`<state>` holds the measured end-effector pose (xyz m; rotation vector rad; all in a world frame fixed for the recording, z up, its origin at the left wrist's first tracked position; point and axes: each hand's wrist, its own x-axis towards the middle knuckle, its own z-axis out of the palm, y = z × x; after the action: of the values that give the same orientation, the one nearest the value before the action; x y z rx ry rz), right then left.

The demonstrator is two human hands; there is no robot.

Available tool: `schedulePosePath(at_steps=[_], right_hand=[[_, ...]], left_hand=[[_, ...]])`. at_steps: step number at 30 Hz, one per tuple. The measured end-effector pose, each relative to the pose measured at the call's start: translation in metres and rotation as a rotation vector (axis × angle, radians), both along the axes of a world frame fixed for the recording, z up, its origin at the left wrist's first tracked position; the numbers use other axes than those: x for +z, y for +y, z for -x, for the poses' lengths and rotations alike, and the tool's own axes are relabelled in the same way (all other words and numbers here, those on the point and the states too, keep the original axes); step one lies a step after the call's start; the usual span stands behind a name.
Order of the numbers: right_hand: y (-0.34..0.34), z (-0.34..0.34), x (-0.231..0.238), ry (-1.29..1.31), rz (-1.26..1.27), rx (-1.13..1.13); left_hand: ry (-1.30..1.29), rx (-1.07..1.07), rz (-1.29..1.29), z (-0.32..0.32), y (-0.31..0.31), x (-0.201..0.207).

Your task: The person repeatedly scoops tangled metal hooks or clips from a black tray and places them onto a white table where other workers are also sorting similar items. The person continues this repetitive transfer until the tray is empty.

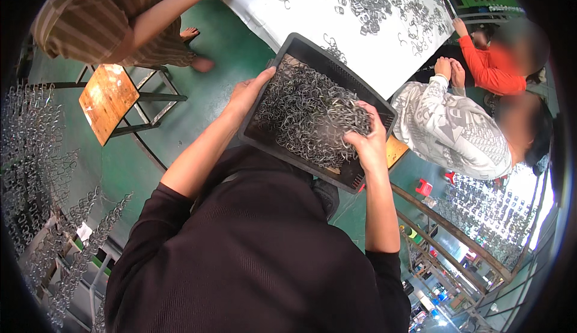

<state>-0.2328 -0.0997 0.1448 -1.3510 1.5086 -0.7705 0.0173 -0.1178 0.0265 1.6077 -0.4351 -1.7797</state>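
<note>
We hold a black tray [282, 68] up in front of us, tilted, its long axis running from upper left to lower right, full of tangled metal clips [300, 116]. Our left hand [247, 92] grips the tray's left rim, thumb hooked over the edge. Our right hand [368, 143] closes on the lower right rim, fingers [374, 116] curled into the heap of clips. The far corner of the tray hangs just over the white desk [270, 8], where more clips lie scattered. Green floor [216, 56] opens to our left, with a wooden stool [108, 100] standing there; two seated people crowd our right.
</note>
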Motion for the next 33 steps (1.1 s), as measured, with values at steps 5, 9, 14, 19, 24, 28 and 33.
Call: schedulePosePath(at_steps=[5, 9, 14, 19, 24, 28, 33], right_hand=[[0.004, -0.003, 0.031, -0.196, -0.093, -0.116], [-0.001, -0.011, 0.006, 0.082, 0.020, 0.022], [-0.001, 0.002, -0.019, -0.065, 0.096, -0.007], [-0.014, -0.018, -0.011, 0.127, 0.100, 0.061], [-0.010, -0.007, 0.013, -0.192, 0.130, 0.012], [-0.012, -0.011, -0.005, -0.061, 0.151, 0.004], [-0.018, -0.026, -0.016, -0.005, 0.097, -0.057]], left_hand=[[-0.020, 0.011, 0.004, 0.000, -0.001, -0.007], [-0.020, -0.003, 0.048, -0.001, -0.001, -0.004], [-0.029, -0.013, 0.029, -0.001, 0.002, 0.000], [0.033, 0.035, 0.032, 0.000, 0.004, 0.001], [0.007, -0.008, -0.003, -0.002, 0.005, -0.001], [0.001, -0.006, 0.030, -0.003, 0.007, -0.005], [-0.048, -0.028, 0.043, -0.004, 0.008, -0.007]])
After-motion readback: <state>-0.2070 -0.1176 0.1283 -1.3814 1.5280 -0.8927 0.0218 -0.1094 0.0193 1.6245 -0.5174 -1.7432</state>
